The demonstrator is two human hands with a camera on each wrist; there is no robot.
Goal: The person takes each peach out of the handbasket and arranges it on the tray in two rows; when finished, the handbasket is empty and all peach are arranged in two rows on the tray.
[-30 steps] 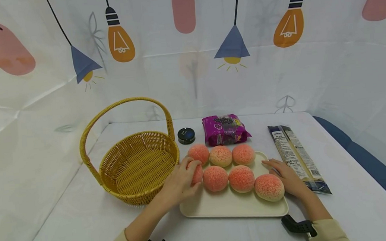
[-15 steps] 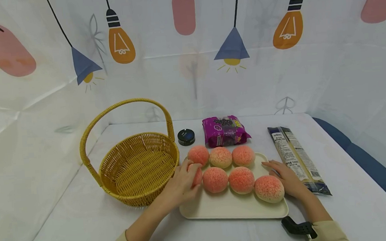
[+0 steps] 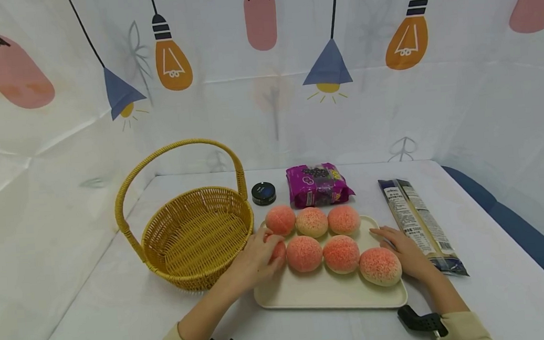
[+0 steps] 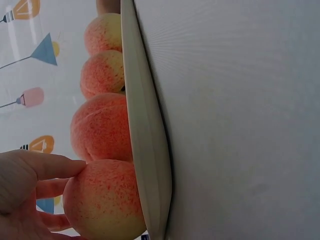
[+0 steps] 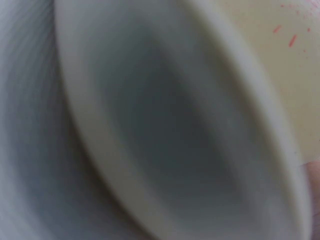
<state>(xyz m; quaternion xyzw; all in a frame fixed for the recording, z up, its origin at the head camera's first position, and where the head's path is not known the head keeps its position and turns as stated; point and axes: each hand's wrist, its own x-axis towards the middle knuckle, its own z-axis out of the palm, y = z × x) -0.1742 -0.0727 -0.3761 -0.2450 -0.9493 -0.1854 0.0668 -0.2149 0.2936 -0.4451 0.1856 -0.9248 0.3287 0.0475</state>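
In the head view my left hand (image 3: 255,258) grips the leftmost front peach (image 3: 279,249), which is partly hidden by the fingers. The left wrist view shows the thumb and fingers around this peach (image 4: 105,200), which touches the one beside it. Several more pinkish-red peaches stand in two rows on a cream tray (image 3: 328,296). At the tray's right side my right hand (image 3: 406,250) rests with fingers extended over the rim, beside the rightmost front peach (image 3: 380,266). The right wrist view is mostly a blurred tray edge (image 5: 175,125) near a pale peach (image 5: 295,100).
A yellow wicker basket (image 3: 196,238) with a tall handle stands left of the tray. Behind the tray are a black round jar (image 3: 263,193) and a purple snack packet (image 3: 318,185). A long noodle packet (image 3: 420,228) lies to the right on the white table.
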